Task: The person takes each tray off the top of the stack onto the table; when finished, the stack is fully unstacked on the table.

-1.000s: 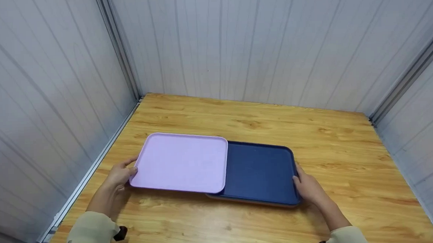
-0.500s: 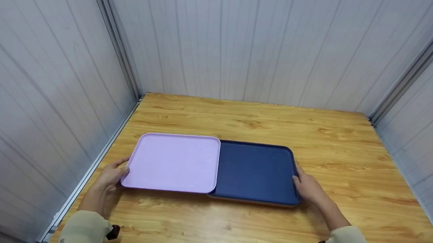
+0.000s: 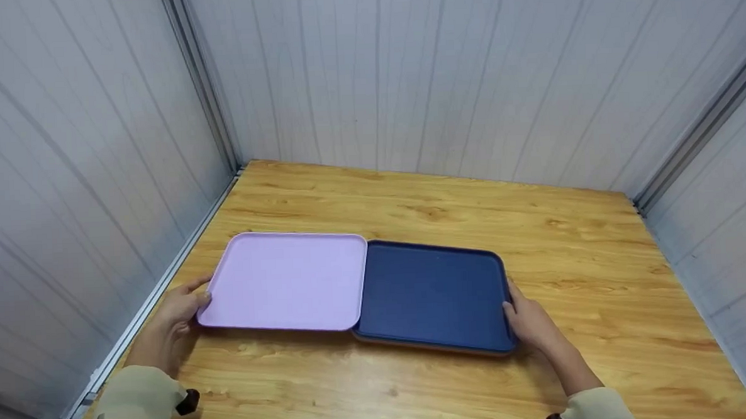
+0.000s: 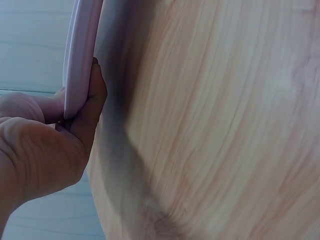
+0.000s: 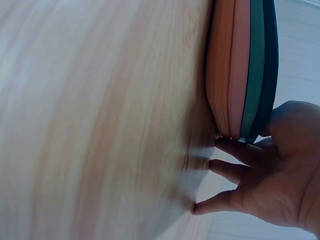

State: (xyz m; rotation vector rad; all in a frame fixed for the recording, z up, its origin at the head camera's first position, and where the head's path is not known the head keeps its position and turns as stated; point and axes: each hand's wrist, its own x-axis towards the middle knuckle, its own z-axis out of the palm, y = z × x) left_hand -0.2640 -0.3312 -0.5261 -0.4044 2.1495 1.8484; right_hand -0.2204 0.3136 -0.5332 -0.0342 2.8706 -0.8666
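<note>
Lilac tray [image 3: 285, 282] hangs above the table [image 3: 444, 389], its left end pinched in the left hand [image 3: 177, 309], its right end by the navy tray [image 3: 433, 295], touching or not I can't tell. Looks like parting it from the others; next would call for clearing that edge before lowering. The right hand [image 3: 532, 321], fingers spread, braces the stack [image 5: 240, 75]; the left wall [image 3: 62, 154] limits room.
</note>
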